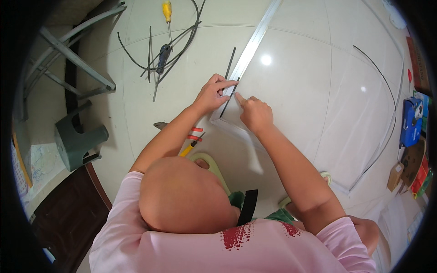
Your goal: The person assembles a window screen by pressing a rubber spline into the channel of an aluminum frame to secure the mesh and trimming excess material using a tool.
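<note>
A silvery-white metal frame [248, 50] lies on the floor, its near corner just in front of me. Along its left bar runs a thin black strip [226, 108]. My left hand [211, 96] rests over this bar, index finger and thumb holding the strip against it. Close beside it, my right hand [257, 113] has its index finger stretched out, the tip touching or almost touching the strip; its other fingers are curled, with nothing visible in them. Another straight black strip [231, 61] lies just left of the bar. Under my fingertips the strip is partly hidden.
Further left lie a yellow-handled screwdriver [167, 12], a dark-handled screwdriver [164, 58] and loose black cord [193, 34]. Red-handled pliers [195, 137] and a yellow-handled tool [188, 149] lie by my left forearm. A green stool [75, 136] stands left; a blue case [411, 122] right.
</note>
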### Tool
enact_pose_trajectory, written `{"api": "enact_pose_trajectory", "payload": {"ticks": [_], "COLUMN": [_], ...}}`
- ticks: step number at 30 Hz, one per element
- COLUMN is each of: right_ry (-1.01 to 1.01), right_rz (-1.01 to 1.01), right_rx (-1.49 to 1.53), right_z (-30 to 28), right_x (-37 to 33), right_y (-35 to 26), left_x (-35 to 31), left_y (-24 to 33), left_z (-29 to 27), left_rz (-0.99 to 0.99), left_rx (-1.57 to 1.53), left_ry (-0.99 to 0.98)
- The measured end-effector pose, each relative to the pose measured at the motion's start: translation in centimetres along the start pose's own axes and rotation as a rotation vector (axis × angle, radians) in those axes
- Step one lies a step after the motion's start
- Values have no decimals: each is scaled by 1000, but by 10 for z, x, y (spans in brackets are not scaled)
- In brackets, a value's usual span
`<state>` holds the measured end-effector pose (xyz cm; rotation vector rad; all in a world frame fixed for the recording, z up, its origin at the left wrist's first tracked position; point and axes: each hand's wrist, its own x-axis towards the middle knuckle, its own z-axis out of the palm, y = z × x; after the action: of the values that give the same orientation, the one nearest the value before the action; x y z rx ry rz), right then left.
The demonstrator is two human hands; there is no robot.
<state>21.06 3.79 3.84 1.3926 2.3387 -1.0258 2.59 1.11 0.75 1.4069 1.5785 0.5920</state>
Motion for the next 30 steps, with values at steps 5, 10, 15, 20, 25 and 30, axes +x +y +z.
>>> {"api": "enact_pose_trajectory", "payload": {"ticks": [5,10,15,20,25,30], "right_ry": [-52,-47,-54,-49,-30,6], "right_rz": [-15,1,10,-1,-6,-26], "right_rx": [-19,10,-20,-16,-8,27], "right_z": [-15,-17,-18,-15,-14,-10], "right_x": [-1,-3,-2,-1,-1,1], "right_y": [0,1,2,5,5,4], "left_x": [3,4,6,6,9,13], "left_y": [10,10,8,7,1,-13], "left_z": [-11,-9,-5,-3,-6,-24], "left_rz": [-10,32,18,-11,5,-57], "left_rx": [77,123,86,32,-31,-378], "left_ry": [-49,-22,-2,9,0,19]}}
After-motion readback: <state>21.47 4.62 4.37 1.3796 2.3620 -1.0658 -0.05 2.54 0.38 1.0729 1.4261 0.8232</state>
